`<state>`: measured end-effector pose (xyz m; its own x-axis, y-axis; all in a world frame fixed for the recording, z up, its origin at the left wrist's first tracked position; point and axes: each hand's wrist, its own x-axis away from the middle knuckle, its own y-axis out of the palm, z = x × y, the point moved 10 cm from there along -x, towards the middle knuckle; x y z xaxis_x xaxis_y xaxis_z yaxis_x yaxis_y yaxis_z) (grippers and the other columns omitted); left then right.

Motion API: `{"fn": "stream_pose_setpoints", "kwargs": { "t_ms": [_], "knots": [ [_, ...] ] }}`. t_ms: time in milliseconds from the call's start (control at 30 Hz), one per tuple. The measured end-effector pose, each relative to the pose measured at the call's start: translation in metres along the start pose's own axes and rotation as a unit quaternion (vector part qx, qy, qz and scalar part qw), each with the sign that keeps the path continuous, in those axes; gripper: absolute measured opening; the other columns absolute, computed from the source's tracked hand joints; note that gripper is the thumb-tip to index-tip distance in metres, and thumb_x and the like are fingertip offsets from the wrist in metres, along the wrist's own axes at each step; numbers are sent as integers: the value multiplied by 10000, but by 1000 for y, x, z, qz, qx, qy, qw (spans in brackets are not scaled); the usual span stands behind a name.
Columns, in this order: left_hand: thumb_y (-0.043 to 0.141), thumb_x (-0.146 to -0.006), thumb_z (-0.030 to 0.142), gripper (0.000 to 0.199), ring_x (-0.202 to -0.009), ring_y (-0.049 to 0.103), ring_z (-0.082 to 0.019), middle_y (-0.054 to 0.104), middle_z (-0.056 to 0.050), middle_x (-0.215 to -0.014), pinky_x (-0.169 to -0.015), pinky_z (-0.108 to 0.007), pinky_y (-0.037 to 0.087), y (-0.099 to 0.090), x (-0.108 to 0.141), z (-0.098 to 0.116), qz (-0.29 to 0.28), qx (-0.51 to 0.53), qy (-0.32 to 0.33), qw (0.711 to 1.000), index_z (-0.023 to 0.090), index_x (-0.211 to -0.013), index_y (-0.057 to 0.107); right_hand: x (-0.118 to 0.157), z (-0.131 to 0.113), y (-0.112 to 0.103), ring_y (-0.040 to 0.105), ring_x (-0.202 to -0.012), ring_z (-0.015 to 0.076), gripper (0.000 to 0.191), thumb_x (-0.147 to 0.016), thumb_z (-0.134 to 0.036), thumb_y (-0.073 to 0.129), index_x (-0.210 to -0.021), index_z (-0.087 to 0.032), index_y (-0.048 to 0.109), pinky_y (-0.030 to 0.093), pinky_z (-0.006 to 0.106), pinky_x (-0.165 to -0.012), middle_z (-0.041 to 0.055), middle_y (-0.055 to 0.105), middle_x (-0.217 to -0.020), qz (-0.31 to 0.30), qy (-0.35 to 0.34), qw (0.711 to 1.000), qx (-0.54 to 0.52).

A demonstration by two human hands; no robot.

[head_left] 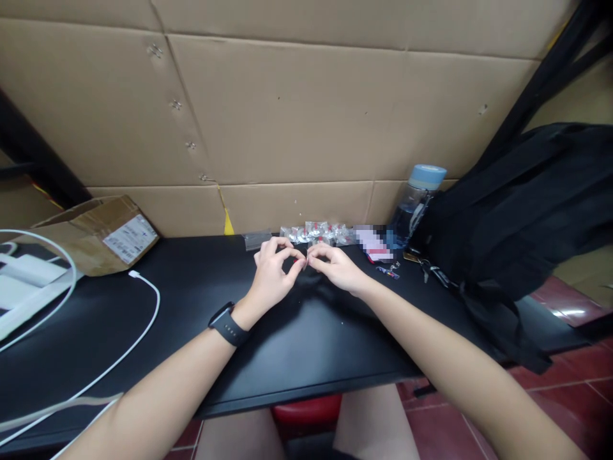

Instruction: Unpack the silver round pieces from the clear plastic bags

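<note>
My left hand (pixel 275 271), with a dark watch (pixel 228 324) at the wrist, is closed in a pinch over the black table (pixel 306 358). Right beside it, my right hand (pixel 338 265) pinches too, and the fingertips of both nearly meet. Something very small sits at the fingertips, with a bit of red by the left ones; its kind is too small to make out. Just behind the hands lie several small clear packets (pixel 316 230) with red and silvery contents. To their left is a flat clear plastic sleeve (pixel 257 240).
At left stand an open cardboard box (pixel 96 236), a white device (pixel 29 284) and a white cable (pixel 156 306). Rightward are a pixelated pink item (pixel 376 246), a keychain (pixel 389 271), a blue-lidded bottle (pixel 412 204) and a black backpack (pixel 517 204). A cardboard wall (pixel 297 115) closes the back.
</note>
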<state>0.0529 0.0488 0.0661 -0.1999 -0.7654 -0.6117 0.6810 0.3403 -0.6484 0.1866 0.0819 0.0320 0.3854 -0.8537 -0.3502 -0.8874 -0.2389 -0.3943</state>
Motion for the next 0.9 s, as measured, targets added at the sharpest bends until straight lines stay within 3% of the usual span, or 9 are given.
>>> {"fn": "stream_pose_setpoints", "kwargs": {
  "t_ms": [100,167,267,367,500,600,733,900],
  "knots": [
    [473,-1035,382,250,-1208,534,-260,598,-73,-1255,-1046,-469,360,0,-1,-5,-9,28,-9,1000,271,-1144,670,2,-6,-2,592,-1115,231,154,-926,-276,623,-815,-194,692,505,361,-874,92,620,-1157,3,-28,996,89],
    [460,-1040,435,301,-1285,488,-275,581,-69,-1360,-1070,-486,340,8,0,-5,-48,17,7,999,305,-1249,633,3,-14,-5,580,-1139,234,119,-922,-249,638,-826,-201,689,486,395,-951,90,604,-1172,12,-62,988,143],
    [561,-985,495,293,-1326,443,-319,591,-55,-1400,-1061,-511,336,30,6,-6,-136,-46,41,989,318,-1180,689,5,-18,-10,564,-1184,239,115,-934,-234,641,-833,-205,685,431,438,-1062,85,593,-1192,13,-85,979,185],
    [537,-993,509,311,-1300,465,-320,606,-54,-1386,-1032,-508,367,46,11,-13,-194,-75,49,977,324,-1184,698,4,-12,-9,550,-1210,254,128,-942,-218,633,-828,-200,690,403,459,-1100,94,588,-1202,-4,-88,967,239],
    [421,-1039,466,359,-1233,519,-304,615,-76,-1342,-1009,-491,405,39,3,-36,-204,-133,36,969,307,-1273,643,2,2,-11,577,-1159,253,122,-970,-266,609,-904,-207,693,442,435,-1058,91,633,-1141,-44,-89,948,302],
    [447,-1001,317,304,-1131,575,-323,645,-129,-1216,-917,-454,460,14,-8,-74,-175,-252,-37,951,208,-1192,657,0,22,-36,615,-1099,266,238,-942,-359,649,-1107,-188,667,484,411,-984,113,661,-1139,-47,-25,935,350],
    [490,-982,419,398,-1057,617,-347,657,-172,-1178,-854,-432,482,-2,-11,-113,-186,-327,-98,921,138,-1206,662,5,57,-66,659,-988,263,445,-763,-372,827,-1129,-154,700,507,350,-886,126,683,-1139,-135,86,911,380],
    [489,-988,399,336,-1078,597,-357,692,-149,-1126,-850,-432,459,5,-14,-114,-169,-358,-79,915,179,-1066,731,6,74,-76,673,-850,197,446,-706,-320,850,-1110,-173,733,496,280,-762,62,731,-1049,-166,148,921,320]
  ]
}}
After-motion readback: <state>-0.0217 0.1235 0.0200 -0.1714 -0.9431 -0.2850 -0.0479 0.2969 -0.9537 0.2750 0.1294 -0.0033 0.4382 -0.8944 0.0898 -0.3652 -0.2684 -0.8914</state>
